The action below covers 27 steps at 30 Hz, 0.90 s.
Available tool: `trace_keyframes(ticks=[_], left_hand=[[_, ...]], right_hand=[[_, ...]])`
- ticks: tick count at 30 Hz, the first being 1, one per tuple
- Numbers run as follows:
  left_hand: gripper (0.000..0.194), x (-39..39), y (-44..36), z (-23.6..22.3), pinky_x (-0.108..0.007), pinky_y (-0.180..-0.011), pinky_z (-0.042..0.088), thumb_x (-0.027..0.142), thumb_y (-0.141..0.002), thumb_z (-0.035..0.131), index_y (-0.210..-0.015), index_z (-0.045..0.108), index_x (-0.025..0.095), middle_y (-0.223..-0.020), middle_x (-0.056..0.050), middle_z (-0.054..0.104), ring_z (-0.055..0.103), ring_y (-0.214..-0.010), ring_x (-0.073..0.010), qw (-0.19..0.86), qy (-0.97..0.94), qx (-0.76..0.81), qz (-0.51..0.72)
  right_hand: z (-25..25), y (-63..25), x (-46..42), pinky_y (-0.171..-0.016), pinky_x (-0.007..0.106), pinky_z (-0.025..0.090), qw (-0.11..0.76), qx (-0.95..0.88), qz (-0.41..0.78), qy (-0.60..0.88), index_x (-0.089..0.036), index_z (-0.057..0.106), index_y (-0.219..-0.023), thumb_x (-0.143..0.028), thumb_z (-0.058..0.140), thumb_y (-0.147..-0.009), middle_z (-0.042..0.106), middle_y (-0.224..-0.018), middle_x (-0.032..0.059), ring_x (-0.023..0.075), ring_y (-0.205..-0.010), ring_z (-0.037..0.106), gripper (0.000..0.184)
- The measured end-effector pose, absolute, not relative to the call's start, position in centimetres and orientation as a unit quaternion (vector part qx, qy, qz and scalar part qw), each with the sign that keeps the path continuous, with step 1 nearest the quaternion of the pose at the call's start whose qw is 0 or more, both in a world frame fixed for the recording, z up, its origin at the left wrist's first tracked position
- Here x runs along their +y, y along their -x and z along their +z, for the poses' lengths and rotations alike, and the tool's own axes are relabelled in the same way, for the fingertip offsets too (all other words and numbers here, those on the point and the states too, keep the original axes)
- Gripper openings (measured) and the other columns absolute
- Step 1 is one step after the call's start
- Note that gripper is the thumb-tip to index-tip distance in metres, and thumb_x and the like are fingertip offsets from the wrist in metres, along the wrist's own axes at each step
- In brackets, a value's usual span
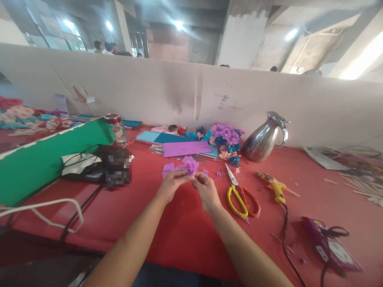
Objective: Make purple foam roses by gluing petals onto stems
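A small purple paper flower [191, 166] is held up between my two hands over the red table. My left hand [172, 184] pinches it from the left, thumb and fingers closed on its edge. From the right, my right hand [206, 190] grips its underside with the fingertips, which meet the left ones. Cut purple paper pieces [168, 169] lie just behind the hands, with a folded purple sheet [186, 148] beyond them. To the right of my right hand rest scissors [236, 191] with one yellow and one orange handle.
Finished paper flowers [226, 134] are heaped at the back beside a metal jug [265, 137]. A yellow glue gun [275, 187] and a maroon extension socket [332, 245] with cables lie right. Left are a lidded glass jar [119, 131], a black bag and a green panel [56, 165].
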State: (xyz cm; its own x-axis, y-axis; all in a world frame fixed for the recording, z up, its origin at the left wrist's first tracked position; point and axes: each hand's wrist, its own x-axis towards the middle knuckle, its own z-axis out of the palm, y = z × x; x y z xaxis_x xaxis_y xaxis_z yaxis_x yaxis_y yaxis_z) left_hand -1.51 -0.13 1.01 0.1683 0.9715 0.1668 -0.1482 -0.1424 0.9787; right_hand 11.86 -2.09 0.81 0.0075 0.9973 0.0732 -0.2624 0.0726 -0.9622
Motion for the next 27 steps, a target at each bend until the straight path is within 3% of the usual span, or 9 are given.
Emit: trace_keyframes(ticks=[9,15,19,27], left_hand=[[0.021,0.0,1.5,0.9,-0.040,-0.101,0.041,0.032,-0.070,0.074,-0.088,0.078,0.023,-0.107,-0.005,0.073,0.061,-0.107,-0.0258,0.471,-0.586,0.380,0.540],[0.019,-0.1,1.4,1.0,-0.041,-0.097,0.044,0.034,-0.071,0.073,-0.084,0.079,0.022,-0.091,-0.004,0.075,0.063,-0.100,-0.0264,0.455,-0.539,0.417,0.574],[0.016,-0.1,1.3,1.0,-0.041,-0.090,0.047,0.033,-0.069,0.074,-0.079,0.079,0.021,-0.081,-0.003,0.074,0.065,-0.089,-0.0247,0.467,-0.534,0.409,0.574],[0.014,-0.1,0.9,0.8,-0.038,-0.088,0.049,0.032,-0.071,0.074,-0.080,0.079,0.022,-0.081,-0.003,0.074,0.064,-0.085,-0.0218,0.454,-0.552,0.376,0.590]], right_hand=[[0.8,-12.0,-1.9,-0.075,0.031,0.043,0.592,-0.460,0.529,0.398,-0.020,0.069,-0.072,-0.036,0.073,-0.066,0.066,-0.071,0.0002,0.0173,-0.072,0.056,0.017],[1.8,-12.7,-2.2,-0.066,0.027,0.040,0.611,-0.451,0.510,0.404,-0.020,0.066,-0.072,-0.036,0.068,-0.071,0.062,-0.069,-0.0007,0.0136,-0.065,0.052,0.016],[2.5,-13.2,-2.5,-0.062,0.026,0.039,0.614,-0.436,0.531,0.388,-0.019,0.063,-0.071,-0.045,0.058,-0.080,0.061,-0.069,0.0017,0.0142,-0.065,0.053,0.029],[2.8,-13.1,-2.5,-0.061,0.025,0.036,0.611,-0.426,0.543,0.388,-0.019,0.060,-0.066,-0.037,0.065,-0.072,0.056,-0.060,-0.0024,0.0119,-0.060,0.049,0.020]])
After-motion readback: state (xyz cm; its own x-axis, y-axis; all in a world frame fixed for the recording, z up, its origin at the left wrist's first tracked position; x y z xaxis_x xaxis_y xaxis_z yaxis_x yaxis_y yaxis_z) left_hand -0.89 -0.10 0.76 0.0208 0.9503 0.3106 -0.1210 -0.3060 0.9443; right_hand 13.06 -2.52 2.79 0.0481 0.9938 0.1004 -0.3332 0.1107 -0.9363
